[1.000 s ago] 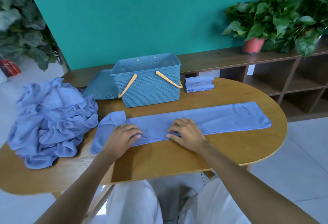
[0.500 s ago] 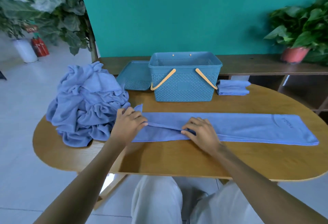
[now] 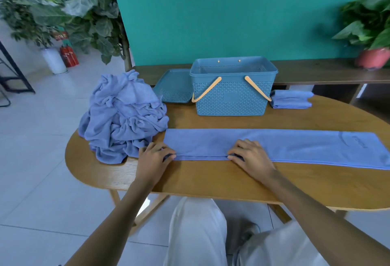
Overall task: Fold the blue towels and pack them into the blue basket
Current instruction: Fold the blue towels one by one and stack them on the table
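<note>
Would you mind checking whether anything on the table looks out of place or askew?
Nothing is spilled or damaged. The unfolded towel heap overhangs the table at its left end, and the basket lid lies beside the basket.

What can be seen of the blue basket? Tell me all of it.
The blue basket is rectangular plastic with woven-pattern openwork walls, a smooth rim and a small plain panel in front. Two tan handles hang folded down against its front. It stands upright and open at the table's far edge, between a matching lid and a folded towel.
</note>
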